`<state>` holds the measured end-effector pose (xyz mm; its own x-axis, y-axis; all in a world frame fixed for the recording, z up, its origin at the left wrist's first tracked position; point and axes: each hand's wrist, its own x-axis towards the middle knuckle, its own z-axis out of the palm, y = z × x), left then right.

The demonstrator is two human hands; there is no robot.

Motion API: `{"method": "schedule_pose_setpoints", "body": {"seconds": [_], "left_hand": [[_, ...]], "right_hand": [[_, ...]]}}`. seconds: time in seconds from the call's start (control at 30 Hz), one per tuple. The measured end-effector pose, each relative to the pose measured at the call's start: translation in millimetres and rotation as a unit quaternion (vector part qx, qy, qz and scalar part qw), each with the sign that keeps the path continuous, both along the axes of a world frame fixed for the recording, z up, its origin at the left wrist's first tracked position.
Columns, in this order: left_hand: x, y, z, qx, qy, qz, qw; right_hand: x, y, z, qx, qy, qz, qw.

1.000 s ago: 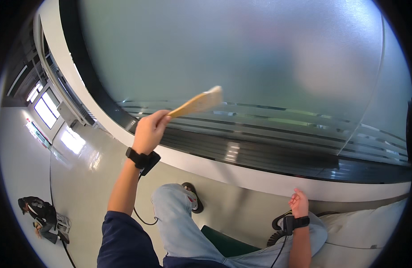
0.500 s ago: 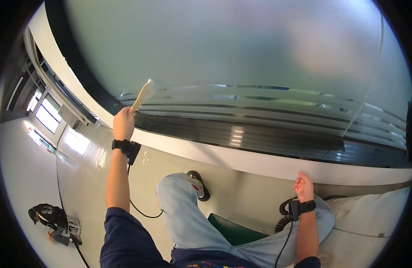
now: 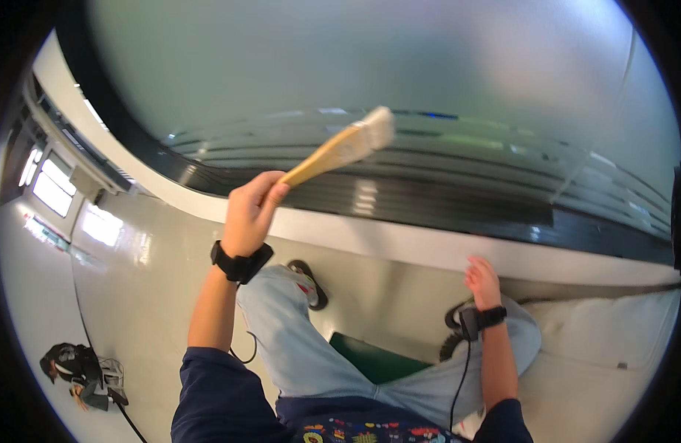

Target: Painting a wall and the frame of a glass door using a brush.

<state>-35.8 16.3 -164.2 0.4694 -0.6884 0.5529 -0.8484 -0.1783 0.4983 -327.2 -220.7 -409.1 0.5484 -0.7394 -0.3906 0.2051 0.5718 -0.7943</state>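
A flat paintbrush (image 3: 340, 148) with a pale wooden handle and white bristles slants up to the right, with my left hand (image 3: 251, 213) closed around the handle's end. Its bristles hang in front of a frosted glass pane (image 3: 340, 66), and I cannot tell if they touch it. My right hand (image 3: 482, 282) is beside the white ledge (image 3: 429, 247) under the glass. Its fingers are loosely bent and apart, and nothing shows in them. Both wrists wear black straps with a small device and a cable.
Clear and dark stripes cross the glass near its dark sill (image 3: 459, 203). Below me are a green seat or box (image 3: 377, 359) and my jeans-clad legs. A pale padded surface (image 3: 614, 347) lies at the right. Another person (image 3: 78, 373) crouches or sits far left, near bright windows.
My left hand has moved right and nearer with the brush, which now tilts farther to the right. My right hand has shifted slightly up and left as the view turned.
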Motion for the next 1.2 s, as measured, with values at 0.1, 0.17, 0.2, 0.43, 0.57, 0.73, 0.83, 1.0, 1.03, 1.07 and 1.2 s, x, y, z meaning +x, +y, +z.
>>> {"method": "schedule_pose_setpoints", "body": {"seconds": [0.1, 0.17, 0.2, 0.43, 0.57, 0.73, 0.83, 1.0, 1.03, 1.07, 1.2], "left_hand": [[-38.9, -16.6, -40.2, -0.033, 0.109, -0.067, 0.991], [-57.4, -31.4, -72.3, -0.037, 0.26, -0.095, 0.96], [-66.0, -39.7, -90.7, -0.033, 0.321, -0.113, 0.94], [-154.8, -63.6, -176.9, -0.085, 0.535, -0.237, 0.807], [-158.4, -52.0, -204.9, -0.001, 0.464, -0.254, 0.849], [-74.1, -20.6, -222.2, 0.048, 0.412, -0.155, 0.896], [12.7, -8.4, -242.6, -0.037, 0.331, -0.092, 0.939], [108.4, 14.0, -248.0, -0.07, 0.321, 0.014, 0.945], [112.9, 15.3, -247.2, -0.062, 0.34, 0.035, 0.938], [114.1, 12.9, -247.3, -0.07, 0.351, 0.027, 0.933], [118.4, 8.3, -248.2, -0.06, 0.403, -0.032, 0.913]], "right_hand": [[11.8, 22.6, 41.2, -0.139, 0.029, 0.158, 0.977], [24.4, 44.7, 55.7, -0.178, 0.0, 0.205, 0.962], [30.2, 58.3, 66.7, -0.19, -0.013, 0.22, 0.957], [47.2, 123.9, 66.7, -0.162, -0.062, 0.047, 0.984], [41.1, 129.7, 60.9, -0.182, -0.001, -0.056, 0.982], [21.9, 101.0, 77.9, -0.235, 0.077, -0.095, 0.964], [5.3, 73.5, 89.4, -0.287, 0.155, -0.077, 0.942], [21.8, 62.5, 130.1, -0.376, 0.206, -0.123, 0.895], [24.1, 60.0, 137.1, -0.386, 0.216, -0.125, 0.888], [25.1, 57.9, 145.7, -0.398, 0.227, -0.146, 0.877], [20.1, 48.3, 194.1, -0.483, 0.242, -0.165, 0.825]]}}
